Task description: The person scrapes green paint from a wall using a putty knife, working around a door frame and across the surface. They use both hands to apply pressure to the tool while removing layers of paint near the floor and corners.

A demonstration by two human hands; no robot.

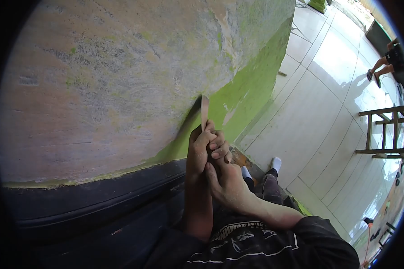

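Both my hands are raised together in front of the wall, around a scraper with a thin, flat metal blade. The blade's tip meets or nearly meets the wall, near where grey-pink patchy plaster borders green paint. My left hand is closed near the base of the blade. Just below and to the right, my right hand is closed too, wrapped against the left and the lower handle. Fingers cover the handle. Pale dust coats the skin of my hands.
A dark ledge runs along the wall's lower left. Glossy tiles cover the floor to the right, with a wooden frame like a stool on them. Another person's legs show at upper right. My white-socked foot is below.
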